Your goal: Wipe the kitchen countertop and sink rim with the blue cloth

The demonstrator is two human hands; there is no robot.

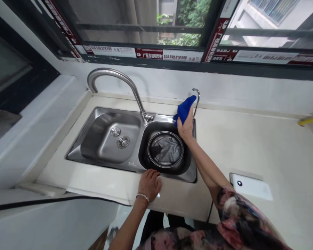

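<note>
My right hand reaches over the back right corner of the steel double sink and is closed on a blue cloth, pressed near the sink's rear rim beside a small curved tap. My left hand rests flat, fingers spread, on the counter at the sink's front edge. A round metal basin with dark grey material inside sits in the right bowl. The tall curved faucet arches over the left bowl.
A pale countertop stretches to the right, with a white flat device near its front edge. A window with a dark frame runs along the back wall. A yellow pipe end shows at far right.
</note>
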